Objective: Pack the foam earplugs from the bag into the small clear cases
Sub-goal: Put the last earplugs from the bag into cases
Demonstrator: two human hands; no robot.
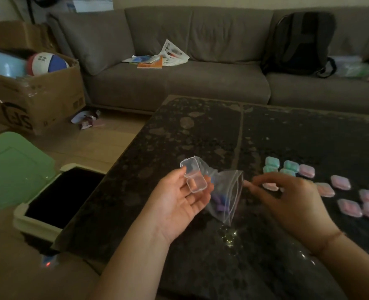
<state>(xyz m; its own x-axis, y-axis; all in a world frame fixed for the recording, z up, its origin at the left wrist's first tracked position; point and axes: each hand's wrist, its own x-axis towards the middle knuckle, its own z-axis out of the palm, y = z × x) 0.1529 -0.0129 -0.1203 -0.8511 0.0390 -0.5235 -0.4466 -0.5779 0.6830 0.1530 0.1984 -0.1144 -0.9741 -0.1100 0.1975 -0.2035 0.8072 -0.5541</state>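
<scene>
My left hand point(179, 195) cradles the open case point(193, 177), one earplug inside; the bag point(224, 195) lies just beyond my fingers. My right hand point(287, 198), loosely curled and empty, should reach in gently.

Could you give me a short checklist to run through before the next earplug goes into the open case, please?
1. Case lid open: ok. The clear case in the left hand has its lid swung back.
2. Room in the case: ok. One orange earplug lies in the base, with space beside it.
3. Case held steady: ok. It rests on the left fingers, thumb at its edge.
4. Bag mouth open: ok. The zip bag gapes toward the right hand.
5. Earplugs left in the bag: ok. Purple ones show through the plastic.
6. Right hand holding an earplug: cannot tell. Its fingertips are blurred.
</scene>
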